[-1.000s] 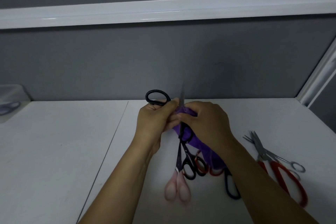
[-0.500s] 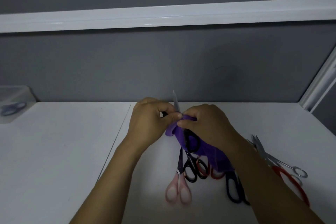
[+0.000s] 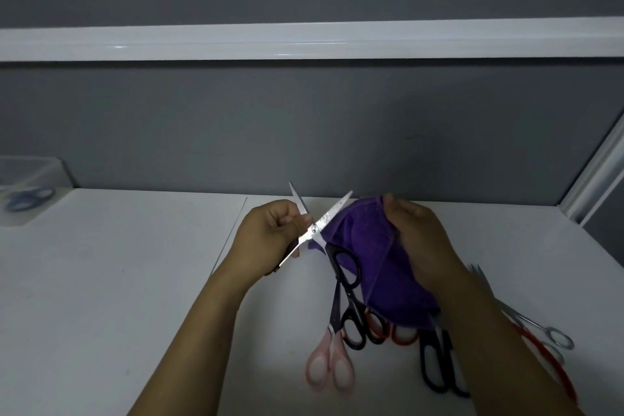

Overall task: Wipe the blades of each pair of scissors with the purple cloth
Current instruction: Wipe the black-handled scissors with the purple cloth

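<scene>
Black-handled scissors spread open for wiping
Left hand grips one handle, right hand clutches the purple cloth; best wipe pivot to tip, from the spine (edges bite).

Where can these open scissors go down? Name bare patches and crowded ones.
Bare: the table left of the left hand holding the open scissors, up to the clear box; the back strip right of the right hand and purple cloth. Crowded: between the forearms, where the pink scissors lie among others, and the near right, by the red-handled scissors.
</scene>
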